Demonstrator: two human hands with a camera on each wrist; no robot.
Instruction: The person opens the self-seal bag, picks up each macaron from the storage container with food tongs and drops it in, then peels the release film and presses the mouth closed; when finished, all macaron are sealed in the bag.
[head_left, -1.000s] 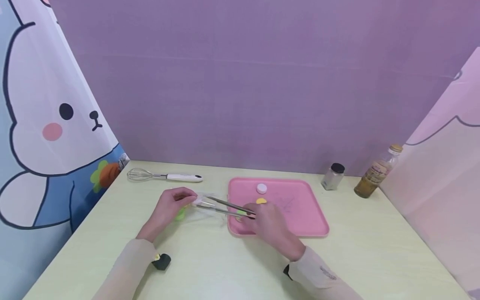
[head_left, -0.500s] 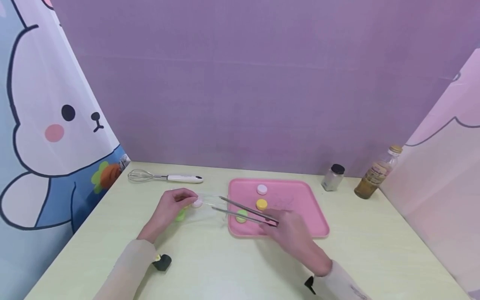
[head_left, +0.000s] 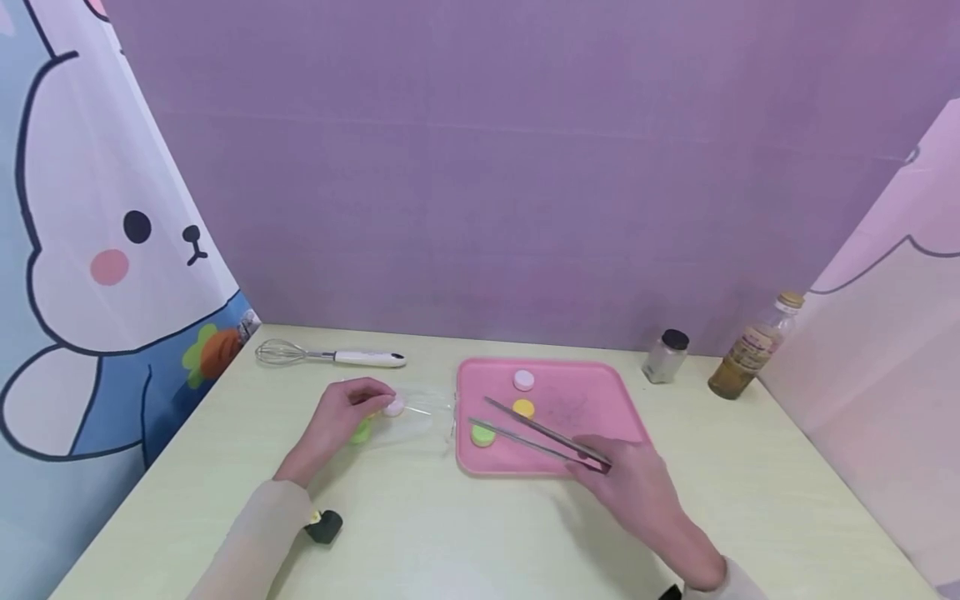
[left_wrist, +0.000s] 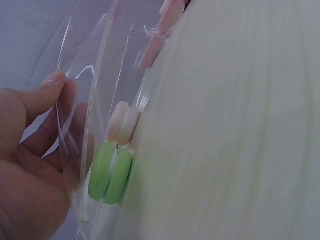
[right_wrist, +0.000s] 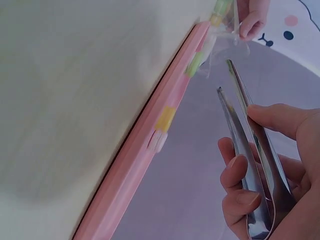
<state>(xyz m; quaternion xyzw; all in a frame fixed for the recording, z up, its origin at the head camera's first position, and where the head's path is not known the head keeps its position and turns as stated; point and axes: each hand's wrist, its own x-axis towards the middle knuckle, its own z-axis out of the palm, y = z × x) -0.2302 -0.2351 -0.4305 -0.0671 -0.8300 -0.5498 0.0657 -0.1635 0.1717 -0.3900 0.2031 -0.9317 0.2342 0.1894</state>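
Note:
My left hand (head_left: 339, 423) pinches the upper layer of a clear plastic bag (head_left: 427, 427) at its left part, thumb against fingers. Inside the bag lie a green macaron (left_wrist: 102, 172) and a pale pink macaron (left_wrist: 122, 122); a bit of yellow shows beside them in the head view. In my right hand (head_left: 637, 487) is a pair of metal tongs (right_wrist: 242, 150), arms apart, with nothing between the tips. The tongs reach over a pink tray (head_left: 618, 400). On it sit a pale pink macaron (head_left: 523, 380), a yellow macaron (head_left: 523, 408) and a green macaron (head_left: 482, 435).
A whisk (head_left: 330, 356) with a white handle lies at the back left of the table. A small black-capped jar (head_left: 666, 358) and a corked bottle (head_left: 752, 346) with brown liquid stand at the back right. A purple backdrop (head_left: 480, 208) rises behind.
The tongs have drawn back right from the bag's mouth to over the tray, their tips spreading from the pink macaron now left in the bag. My left hand stays put.

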